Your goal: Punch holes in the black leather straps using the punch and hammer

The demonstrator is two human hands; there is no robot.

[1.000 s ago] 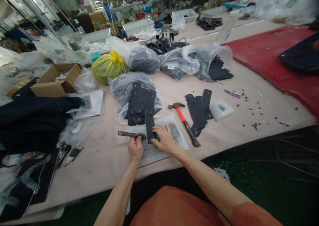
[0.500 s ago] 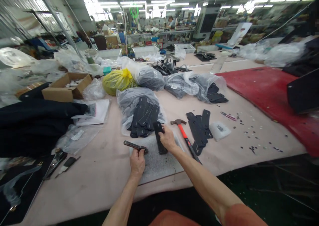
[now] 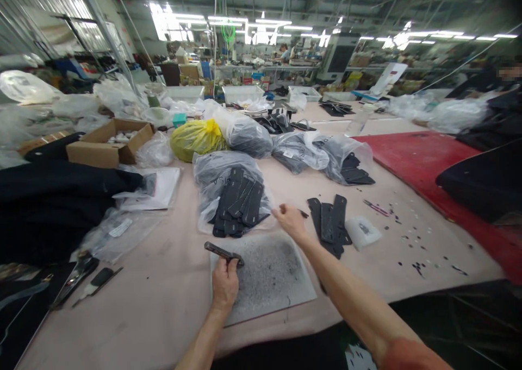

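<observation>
My left hand (image 3: 225, 286) is closed on a dark metal tool (image 3: 222, 251) over the left part of the speckled grey board (image 3: 273, 275). Past the board's far edge, my right hand (image 3: 289, 219) is near the dark strips (image 3: 240, 199) that spill from a clear bag; its fingers are bent, and what they hold, if anything, cannot be made out. Right of that hand lies a smaller pile of dark strips (image 3: 330, 223). The hammer is mostly hidden under my right forearm, with a bit of its head (image 3: 304, 214) showing.
A small clear bag (image 3: 362, 232), pink snips (image 3: 376, 208) and scattered small bits lie to the right, near a red sheet (image 3: 416, 161). Filled bags, a yellow bag (image 3: 198, 139) and a cardboard box (image 3: 110, 143) stand further back. Dark cloth (image 3: 61, 201) covers the left.
My right hand has let go of the dark strip and moved forward and right, towards the bag. That strip now lies on the right pile. My left hand still holds the tool.
</observation>
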